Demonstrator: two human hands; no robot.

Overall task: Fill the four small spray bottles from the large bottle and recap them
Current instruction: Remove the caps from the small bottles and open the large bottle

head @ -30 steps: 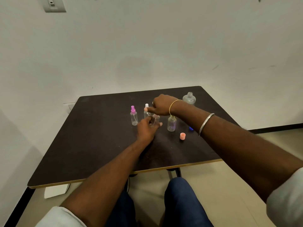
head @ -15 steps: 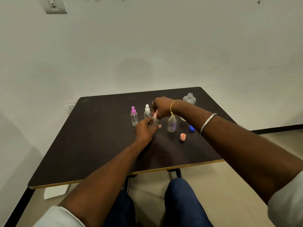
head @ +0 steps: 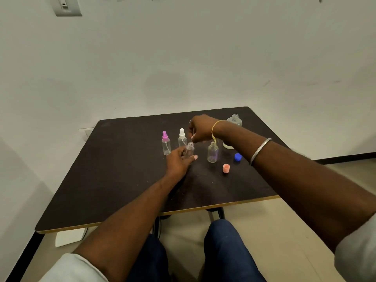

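My left hand (head: 179, 161) grips a small clear bottle (head: 190, 150) standing on the dark table (head: 122, 180), its neck uncapped. My right hand (head: 201, 129) hovers just above it, pinching a spray top whose thin tube (head: 192, 137) hangs at the bottle's mouth; the top itself is mostly hidden in my fingers. To the left stand a pink-topped small bottle (head: 165, 144) and a white-topped one (head: 182, 138). Another uncapped small bottle (head: 213, 152) stands to the right. The large clear bottle (head: 234, 120) is at the back right, partly behind my right wrist.
A blue cap (head: 237, 156) and an orange cap (head: 226, 168) lie loose on the table right of the bottles. The table's front edge (head: 162, 215) runs above my knees. A white wall stands close behind the table.
My right hand has come from the white-topped bottle over to the bottle in my left hand and risen a little; the spray tube now shows above that bottle's neck. My left hand has stayed put.
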